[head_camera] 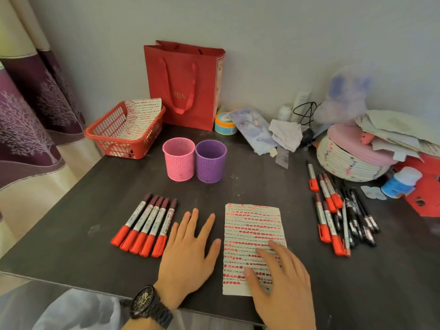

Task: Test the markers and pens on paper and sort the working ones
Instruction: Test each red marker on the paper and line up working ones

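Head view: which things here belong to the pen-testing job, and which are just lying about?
Job: test paper, row of five red-capped markers, untidy pile of markers and pens, pink cup, purple cup; perhaps the red basket holding a marked sheet.
Lying about: red gift bag, round tin, woven basket with pink lid, blue bottle, stack of papers.

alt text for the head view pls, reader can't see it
A person's left hand lies flat on a dark table; the right hand rests on a paper full of red test marks. Five red-capped markers lie in a row at left, a mixed pen pile at right, pink cup and purple cup behind.
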{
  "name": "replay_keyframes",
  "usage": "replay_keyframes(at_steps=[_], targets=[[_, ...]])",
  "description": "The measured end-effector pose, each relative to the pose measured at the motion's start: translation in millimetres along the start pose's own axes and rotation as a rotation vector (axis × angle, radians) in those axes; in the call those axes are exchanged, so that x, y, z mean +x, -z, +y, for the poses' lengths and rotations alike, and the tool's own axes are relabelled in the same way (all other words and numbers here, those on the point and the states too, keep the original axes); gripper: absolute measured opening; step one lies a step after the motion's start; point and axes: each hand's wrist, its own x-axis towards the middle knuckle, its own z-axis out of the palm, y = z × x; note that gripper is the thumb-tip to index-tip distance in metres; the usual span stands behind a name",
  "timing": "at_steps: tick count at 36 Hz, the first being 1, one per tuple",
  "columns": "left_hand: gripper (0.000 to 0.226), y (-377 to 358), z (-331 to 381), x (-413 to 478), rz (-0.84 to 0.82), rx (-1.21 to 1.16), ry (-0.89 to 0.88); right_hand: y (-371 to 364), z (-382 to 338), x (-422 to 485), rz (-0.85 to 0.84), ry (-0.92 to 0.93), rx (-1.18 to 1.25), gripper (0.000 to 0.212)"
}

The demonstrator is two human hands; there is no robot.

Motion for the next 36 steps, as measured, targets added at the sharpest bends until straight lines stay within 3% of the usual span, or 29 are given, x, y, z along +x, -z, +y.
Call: replay_keyframes(at_steps=[6,8,10,14,19,23,27,36], targets=[[0.063,-2,-4,2,-0.011,0.023,-0.016,15,12,-3,0.125,0.023,0.403,0.058],[0.064,-1,-3,2,-0.007,0.017,-0.017,25,24,5,0.189,0.047,0.435,0.048],[0.067,0,-1,1,-0.004,0.012,-0.012,37,39,21,0.269,0.057,0.39,0.036],[0.075,0,0,1,-0.022,0.001,-0.012,62,63,58,0.331,-0.07,0.196,0.041],[0.078,0,0,0,-0.028,0.003,-0.01,82,79,87,0.278,-0.192,-0.087,0.046],[0.066,1,0,0,-0.03,-0.02,-0.031,83,82,98,0.206,-0.212,-0.256,0.043],[0.058,2,0,-3,-0.032,-0.02,-0.086,75,85,103,0.234,-0.216,-0.294,0.039],[0.066,2,0,-2,-0.058,-0.011,-0.113,71,82,112,0.233,-0.269,-0.275,0.029]])
